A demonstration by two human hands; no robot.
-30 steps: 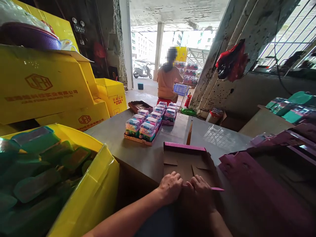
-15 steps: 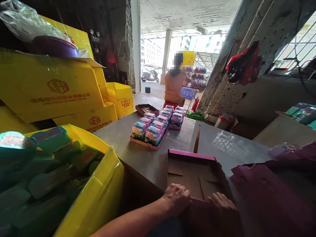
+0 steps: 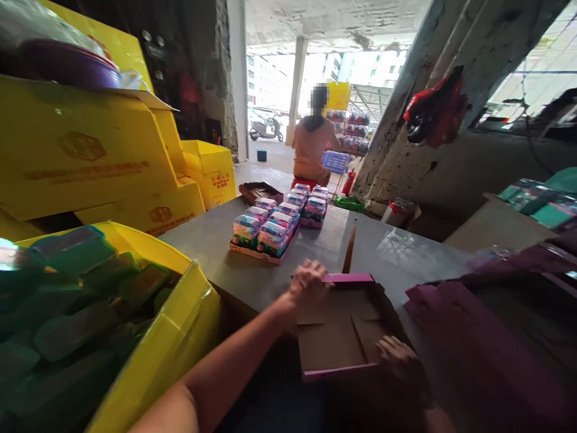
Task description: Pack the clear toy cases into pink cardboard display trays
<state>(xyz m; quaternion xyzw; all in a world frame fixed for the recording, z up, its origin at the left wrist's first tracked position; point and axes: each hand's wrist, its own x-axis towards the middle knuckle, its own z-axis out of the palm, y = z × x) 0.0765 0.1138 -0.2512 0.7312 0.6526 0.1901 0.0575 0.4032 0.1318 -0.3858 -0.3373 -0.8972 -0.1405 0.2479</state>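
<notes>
A shallow cardboard tray (image 3: 336, 337), brown inside with pink edges, lies at the near edge of the grey table. My left hand (image 3: 310, 281) is closed over its far left corner, somewhat blurred. At the near right corner, my right hand (image 3: 397, 353) grips the tray's side with bent fingers, partly in shadow. Slits and folded flaps show in the tray floor. Beyond it stands a filled tray (image 3: 256, 255) of small colourful plastic cases (image 3: 273, 236), and a second filled tray sits behind that one.
To the left, a yellow carton (image 3: 180, 307) holds many teal cases (image 3: 81, 246). Flattened pink cardboard (image 3: 451, 313) lies on the right. Another brown tray (image 3: 261, 192) rests at the table's far end. A person (image 3: 313, 147) sits beyond, back turned, near stacked goods.
My left hand has moved from the tray's near edge to its far left corner. The right hand stays near the near right corner. The near pink edge now shows more.
</notes>
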